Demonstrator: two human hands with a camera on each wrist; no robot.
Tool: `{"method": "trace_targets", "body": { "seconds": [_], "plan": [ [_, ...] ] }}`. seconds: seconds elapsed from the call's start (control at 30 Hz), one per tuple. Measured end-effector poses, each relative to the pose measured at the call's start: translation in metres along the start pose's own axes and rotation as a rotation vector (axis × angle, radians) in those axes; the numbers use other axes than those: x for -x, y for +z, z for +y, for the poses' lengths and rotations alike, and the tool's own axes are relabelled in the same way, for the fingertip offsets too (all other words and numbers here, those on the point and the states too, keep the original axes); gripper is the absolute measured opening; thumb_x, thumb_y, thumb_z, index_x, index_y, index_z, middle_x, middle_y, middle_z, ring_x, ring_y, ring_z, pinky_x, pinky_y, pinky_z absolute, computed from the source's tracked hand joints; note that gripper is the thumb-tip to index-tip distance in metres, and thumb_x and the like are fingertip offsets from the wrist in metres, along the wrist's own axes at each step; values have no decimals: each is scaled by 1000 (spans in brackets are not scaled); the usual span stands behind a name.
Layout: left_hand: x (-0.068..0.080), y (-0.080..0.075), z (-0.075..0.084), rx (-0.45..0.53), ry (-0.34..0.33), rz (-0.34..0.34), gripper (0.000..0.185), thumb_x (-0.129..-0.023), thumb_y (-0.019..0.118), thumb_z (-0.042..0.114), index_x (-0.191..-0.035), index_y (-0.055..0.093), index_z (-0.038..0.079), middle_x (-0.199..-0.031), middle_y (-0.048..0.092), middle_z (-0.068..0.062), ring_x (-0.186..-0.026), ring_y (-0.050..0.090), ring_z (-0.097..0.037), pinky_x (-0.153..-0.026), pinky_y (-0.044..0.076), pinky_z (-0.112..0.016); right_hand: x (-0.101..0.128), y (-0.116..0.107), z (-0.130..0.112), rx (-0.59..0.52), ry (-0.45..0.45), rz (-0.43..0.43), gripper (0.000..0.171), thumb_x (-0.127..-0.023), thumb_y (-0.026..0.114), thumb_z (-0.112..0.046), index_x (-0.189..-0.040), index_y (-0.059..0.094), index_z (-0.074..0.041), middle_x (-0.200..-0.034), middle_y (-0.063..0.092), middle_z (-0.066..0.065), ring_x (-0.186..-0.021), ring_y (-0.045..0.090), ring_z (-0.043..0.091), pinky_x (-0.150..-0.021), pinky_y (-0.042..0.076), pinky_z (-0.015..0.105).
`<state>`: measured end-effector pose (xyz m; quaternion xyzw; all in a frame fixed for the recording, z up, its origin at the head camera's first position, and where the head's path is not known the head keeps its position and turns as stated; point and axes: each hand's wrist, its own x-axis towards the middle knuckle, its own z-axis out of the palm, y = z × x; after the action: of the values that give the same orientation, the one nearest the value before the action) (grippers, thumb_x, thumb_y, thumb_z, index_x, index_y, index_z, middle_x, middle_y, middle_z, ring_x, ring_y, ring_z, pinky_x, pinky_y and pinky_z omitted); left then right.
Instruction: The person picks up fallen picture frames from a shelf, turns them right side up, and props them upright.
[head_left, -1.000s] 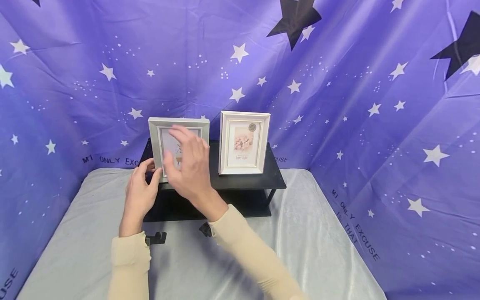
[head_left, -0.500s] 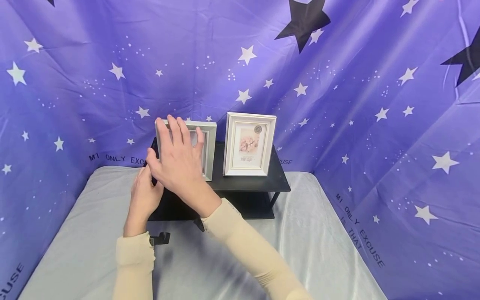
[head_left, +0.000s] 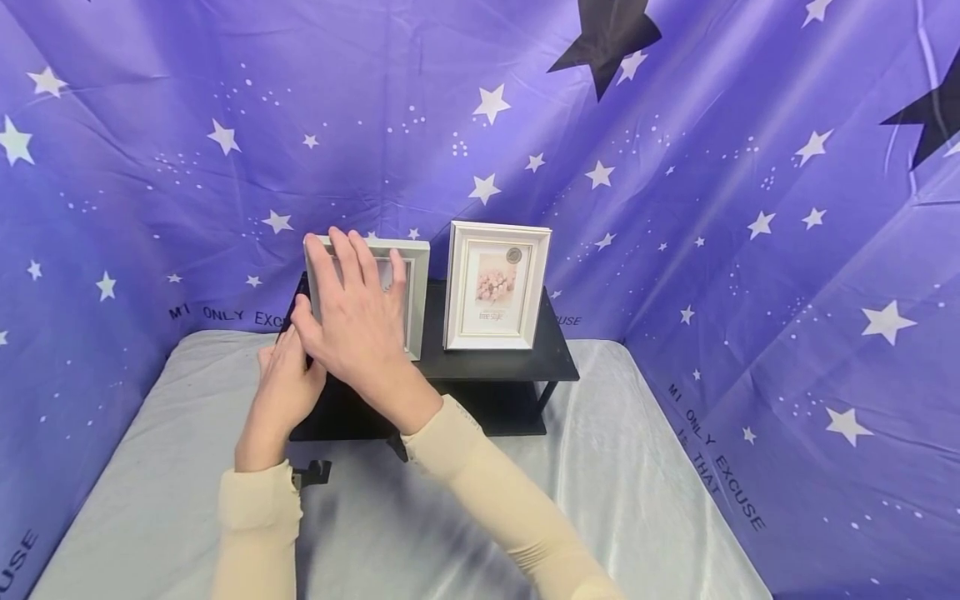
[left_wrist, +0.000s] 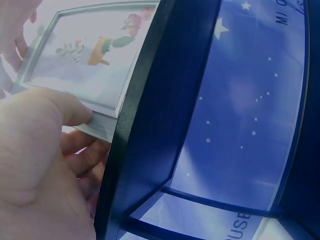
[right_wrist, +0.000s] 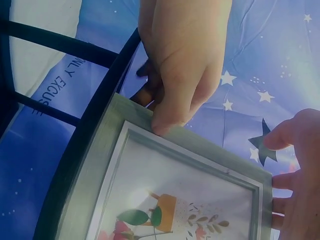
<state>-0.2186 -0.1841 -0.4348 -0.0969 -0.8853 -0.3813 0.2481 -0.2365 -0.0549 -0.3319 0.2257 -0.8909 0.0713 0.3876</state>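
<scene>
A grey-green picture frame [head_left: 417, 304] stands upright on the left part of a black two-tier shelf [head_left: 551, 358]. My left hand [head_left: 281, 396] holds its lower left side; in the left wrist view the thumb [left_wrist: 75, 111] lies on the front border and the fingers curl behind. My right hand [head_left: 356, 325] is spread in front of the frame, hiding most of it in the head view. In the right wrist view the right fingers [right_wrist: 284, 205] look straight and touch the frame's top edge, the thumb held apart. The frame's picture shows flowers and an orange pot-like shape.
A white picture frame [head_left: 452, 308] with a pink flower picture stands on the shelf to the right. The shelf rests on a surface covered in pale grey cloth [head_left: 600, 500]. Purple star-patterned curtains [head_left: 420, 100] hang behind and at both sides.
My right hand has moved left and up, from hovering before the picture to reaching the frame's top edge, with fingers spread. My left hand stays on the frame's side.
</scene>
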Motion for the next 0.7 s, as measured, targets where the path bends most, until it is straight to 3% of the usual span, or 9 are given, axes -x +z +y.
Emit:
{"method": "trace_targets", "body": {
  "seconds": [0.13, 0.23, 0.37, 0.47, 0.7],
  "plan": [
    [-1, 0, 2, 8, 27, 6, 22, -104, 52, -2, -124, 57, 2, -121, 66, -24, -115, 57, -45, -87, 25, -55, 1, -1, 1, 8, -4, 9, 62, -101, 58, -46, -160, 47, -29, -165, 47, -1, -158, 36, 19, -128, 19, 59],
    [-2, -2, 0, 42, 65, -4, 19, -104, 50, -4, -121, 58, 0, -110, 62, -22, -108, 54, -44, -92, 29, -57, 1, -2, 2, 9, -5, 14, 61, -101, 58, -46, -159, 48, -29, -165, 48, -1, -157, 36, 20, -127, 19, 59],
    [-5, -6, -5, 116, 103, -40, 26, -107, 48, -5, -132, 56, -6, -115, 57, -25, -113, 49, -46, -100, 35, -61, -1, -4, 2, 20, -10, 29, 59, -101, 57, -46, -158, 50, -29, -163, 50, -1, -156, 39, 19, -127, 20, 58],
    [-7, -8, -7, 138, 94, -57, 26, -111, 47, 2, -135, 55, -5, -119, 56, -26, -116, 48, -46, -102, 34, -62, -3, -6, 2, 30, -17, 39, 58, -101, 56, -46, -157, 51, -29, -161, 52, -2, -154, 41, 19, -127, 21, 58],
    [-6, -6, -1, 103, 77, -4, 12, -112, 49, 5, -116, 57, -4, -103, 54, -21, -98, 44, -35, -87, 32, -45, -7, -8, 6, 41, -27, 63, 56, -101, 57, -45, -155, 54, -29, -158, 55, 0, -152, 45, 21, -126, 24, 56]
  ]
}}
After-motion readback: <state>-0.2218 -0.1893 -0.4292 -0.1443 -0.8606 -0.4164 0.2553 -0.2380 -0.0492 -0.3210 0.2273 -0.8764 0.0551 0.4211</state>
